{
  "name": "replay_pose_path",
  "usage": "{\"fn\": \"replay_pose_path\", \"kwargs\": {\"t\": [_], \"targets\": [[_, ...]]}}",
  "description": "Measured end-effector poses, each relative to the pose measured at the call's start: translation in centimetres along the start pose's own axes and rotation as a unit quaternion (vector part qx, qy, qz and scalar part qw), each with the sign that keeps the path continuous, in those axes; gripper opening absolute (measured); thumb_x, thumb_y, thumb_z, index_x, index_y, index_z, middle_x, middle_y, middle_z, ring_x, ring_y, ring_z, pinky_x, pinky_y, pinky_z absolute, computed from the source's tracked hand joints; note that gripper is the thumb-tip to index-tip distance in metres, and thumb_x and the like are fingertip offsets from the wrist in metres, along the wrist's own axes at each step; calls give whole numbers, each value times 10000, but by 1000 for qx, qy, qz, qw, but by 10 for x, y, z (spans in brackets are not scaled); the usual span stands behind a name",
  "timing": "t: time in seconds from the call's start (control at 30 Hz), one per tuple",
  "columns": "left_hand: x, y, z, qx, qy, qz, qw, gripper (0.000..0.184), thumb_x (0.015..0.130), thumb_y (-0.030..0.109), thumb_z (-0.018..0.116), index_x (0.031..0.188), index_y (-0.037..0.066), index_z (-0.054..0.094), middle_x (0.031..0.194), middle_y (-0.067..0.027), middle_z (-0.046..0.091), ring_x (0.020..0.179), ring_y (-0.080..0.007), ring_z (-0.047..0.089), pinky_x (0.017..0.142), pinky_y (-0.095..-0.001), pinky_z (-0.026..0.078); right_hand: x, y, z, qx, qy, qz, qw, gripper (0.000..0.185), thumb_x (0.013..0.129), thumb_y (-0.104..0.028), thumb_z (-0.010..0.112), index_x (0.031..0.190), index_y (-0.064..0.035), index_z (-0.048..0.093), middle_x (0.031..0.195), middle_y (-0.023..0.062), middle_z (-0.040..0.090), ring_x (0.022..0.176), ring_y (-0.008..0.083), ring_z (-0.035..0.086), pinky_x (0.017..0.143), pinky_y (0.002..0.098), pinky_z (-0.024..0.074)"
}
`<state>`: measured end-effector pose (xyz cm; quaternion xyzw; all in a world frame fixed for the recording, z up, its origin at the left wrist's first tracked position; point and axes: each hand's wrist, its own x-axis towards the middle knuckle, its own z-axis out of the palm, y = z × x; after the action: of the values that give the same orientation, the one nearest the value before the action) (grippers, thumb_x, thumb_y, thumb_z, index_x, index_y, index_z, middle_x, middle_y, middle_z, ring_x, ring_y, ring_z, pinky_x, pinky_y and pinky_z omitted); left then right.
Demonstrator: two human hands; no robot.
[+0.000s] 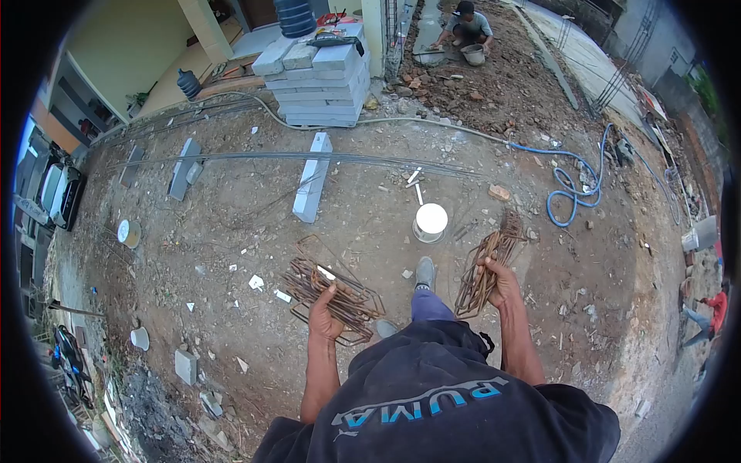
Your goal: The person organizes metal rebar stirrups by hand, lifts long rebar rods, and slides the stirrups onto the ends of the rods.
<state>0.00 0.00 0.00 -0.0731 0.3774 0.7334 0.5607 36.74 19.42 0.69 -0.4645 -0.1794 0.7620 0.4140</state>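
My left hand (327, 315) is closed round a bundle of bent, rusty rebar stirrups (332, 289), its thumb laid over the top. A second bundle of rebar stirrups (486, 270) is gripped in my right hand (502, 282). Both bundles are held out in front of my body, apart from each other, and the rectangular loops fan out past the fingers. Between and beyond the hands, a white bucket (430, 222) stands on the dirt. The palm sides of both hands are hidden.
Long thin steel bars (370, 158) lie across a white block (312, 179). Behind them rises a stack of pale blocks (320, 89). A blue hose (567, 189) coils at right. A co-worker (467, 29) crouches at the back by a bucket (473, 54). Another person (710, 315) is far right.
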Motion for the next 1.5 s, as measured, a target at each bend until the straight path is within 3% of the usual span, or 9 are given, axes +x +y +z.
{"fn": "replay_pose_path", "kwargs": {"t": [0.07, 0.1, 0.33, 0.47, 0.6, 0.87, 1.23, 1.33, 1.5], "targets": [[4, 2, -13, -28, 34, 13, 999, 160, 864, 129, 697, 983, 42, 637, 907, -84, 675, 884, -266, 666, 798, -455, 558, 3, -10, -6, -4, 5, -7, 1000, 155, 879, -115, 681, 992, -33, 614, 816, 98, 676, 673, 190, 659, 622, 357, 583], [-17, 34, -30, 2, 91, 22, 996, 145, 866, 131, 691, 968, 44, 634, 897, -83, 672, 867, -262, 662, 790, -453, 559, -3, 17, -2, 33, 26, 32, 999, 143, 879, -114, 680, 978, -33, 615, 813, 96, 676, 672, 190, 657, 620, 353, 580], [37, 39, -96, 39, 208, 55, 976, 105, 869, 157, 638, 874, 55, 617, 821, -81, 642, 779, -280, 640, 752, -482, 552, 84, -19, -22, 90, 62, -13, 994, 129, 870, -129, 688, 960, -74, 613, 825, 64, 679, 695, 170, 652, 627, 327, 566], [45, 19, -127, 54, 290, -28, 955, 102, 862, 153, 611, 842, 53, 601, 785, -86, 630, 755, -296, 636, 747, -510, 544, 135, -40, -36, 128, 93, -9, 987, 168, 871, -116, 686, 1022, -61, 637, 817, 68, 686, 679, 167, 657, 616, 310, 573], [47, -4, -112, 208, 344, -164, 901, 121, 856, 172, 608, 843, 52, 593, 797, -106, 632, 762, -300, 640, 733, -501, 538, 187, -79, -46, 142, 113, 16, 983, 129, 866, -105, 681, 981, -72, 633, 806, 71, 681, 667, 174, 655, 617, 320, 573], [144, -22, 4, 492, 264, -266, 786, 243, 810, 241, 652, 912, 24, 619, 868, -133, 650, 804, -302, 652, 757, -462, 533, 287, -144, -50, 103, 151, 21, 983, 102, 855, -104, 690, 915, -76, 612, 762, 48, 637, 621, 179, 630, 526, 346, 540], [276, 6, 33, 593, 183, -347, 704, 441, 747, 337, 713, 1007, -15, 654, 966, -171, 675, 862, -305, 668, 790, -409, 527, 371, -176, 27, 37, 147, 57, 987, 113, 837, -89, 695, 923, -55, 629, 741, 70, 644, 611, 190, 628, 541, 339, 540], [336, 26, 36, 617, 150, -379, 674, 497, 730, 363, 729, 1033, -26, 664, 992, -182, 682, 877, -305, 672, 799, -394, 525, 386, -175, 35, 27, 169, 54, 984, 170, 826, -131, 704, 937, -28, 628, 754, 69, 656, 609, 194, 636, 546, 344, 550], [450, 54, 75, 659, 95, -403, 628, 590, 701, 406, 757, 1077, -43, 680, 1037, -199, 693, 904, -306, 679, 814, -370, 522, 406, -211, 60, -94, 146, 96, 980, 124, 804, -78, 682, 906, -30, 629, 741, 75, 648, 601, 203, 627, 552, 341, 539]]}}
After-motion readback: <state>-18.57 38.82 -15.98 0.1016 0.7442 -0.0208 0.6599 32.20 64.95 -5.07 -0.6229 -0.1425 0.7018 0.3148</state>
